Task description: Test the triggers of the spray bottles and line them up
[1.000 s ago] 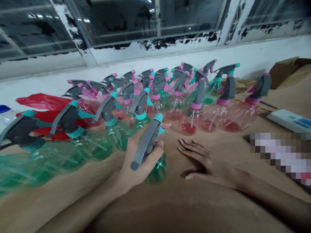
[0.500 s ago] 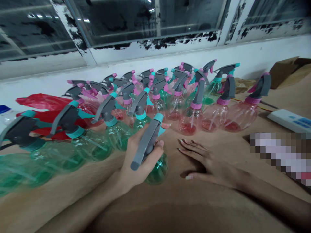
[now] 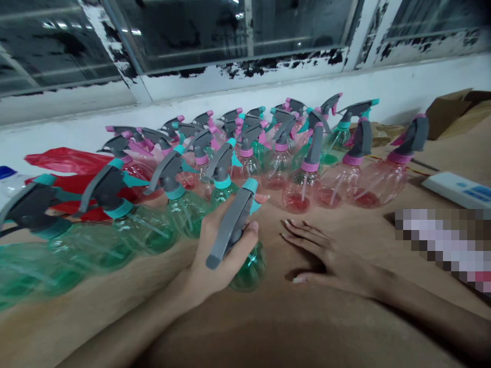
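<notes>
My left hand (image 3: 215,253) is wrapped round the neck of a green spray bottle (image 3: 249,266) with a grey and teal trigger head, which stands on the brown table (image 3: 291,332). My right hand (image 3: 330,258) lies flat on the table just right of that bottle, fingers stretched out, holding nothing. Behind them stand several spray bottles: green ones (image 3: 146,230) in a row to the left and pink ones (image 3: 345,179) to the right and back.
A red plastic bag (image 3: 65,161) lies at the back left. A white power strip (image 3: 458,189) sits at the right edge, with a cardboard box (image 3: 452,110) beyond it. A white wall and window ledge (image 3: 245,82) run behind the bottles.
</notes>
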